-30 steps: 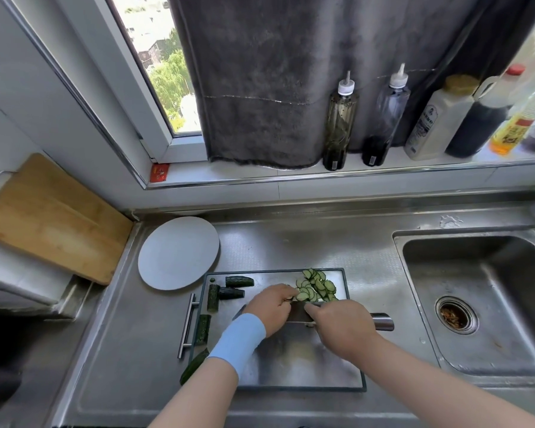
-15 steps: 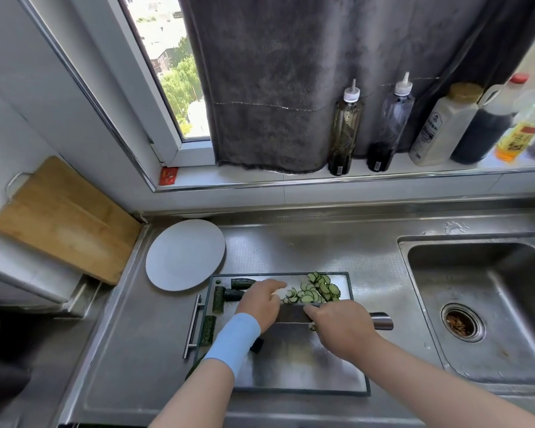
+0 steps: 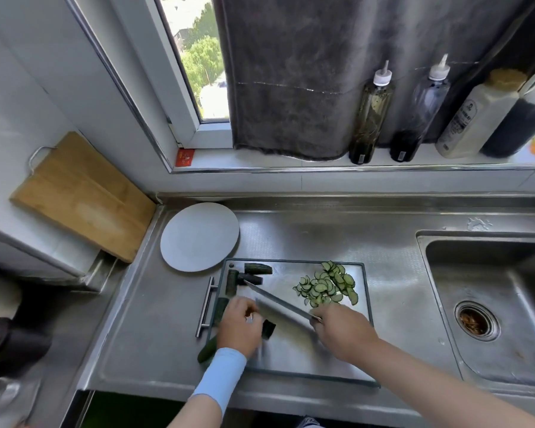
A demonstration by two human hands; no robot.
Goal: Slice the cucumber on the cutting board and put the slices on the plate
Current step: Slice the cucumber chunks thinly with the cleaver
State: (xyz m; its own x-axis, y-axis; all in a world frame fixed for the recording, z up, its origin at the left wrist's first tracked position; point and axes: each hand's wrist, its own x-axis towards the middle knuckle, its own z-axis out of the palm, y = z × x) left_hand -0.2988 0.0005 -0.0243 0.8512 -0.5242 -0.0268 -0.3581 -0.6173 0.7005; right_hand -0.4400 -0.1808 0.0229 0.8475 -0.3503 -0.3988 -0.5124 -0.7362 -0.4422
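The cucumber slices (image 3: 326, 285) lie in a loose, overlapping heap on the far right part of the steel cutting board (image 3: 306, 362), thin half-moons with pale green flesh and a dark rind edge; the uncut cucumber pieces (image 3: 258, 268) are short, dark green lengths gathered along the board's left side, most of them near its far left corner, and a longer one pokes over the near left edge; one dark chunk (image 3: 268, 329) lies just right of the left hand (image 3: 240, 327), whose fingers curl down toward the board, though motion blur hides whether they grip the chunk; a light blue sleeve (image 3: 221, 378) covers that wrist; the right hand (image 3: 343, 330) has its fingers wrapped round the handle of the knife (image 3: 278, 307), whose broad blade runs diagonally across the board, its tip reaching the pieces at the far left; the round white plate (image 3: 200, 236) sits on the steel tabletop (image 3: 155, 335) just beyond the board's far left corner; a sink (image 3: 445, 273) lies to the right; a wooden board (image 3: 81, 193) leans against the left wall; bottles (image 3: 371, 118) stand on the sill before a grey curtain (image 3: 306, 72).
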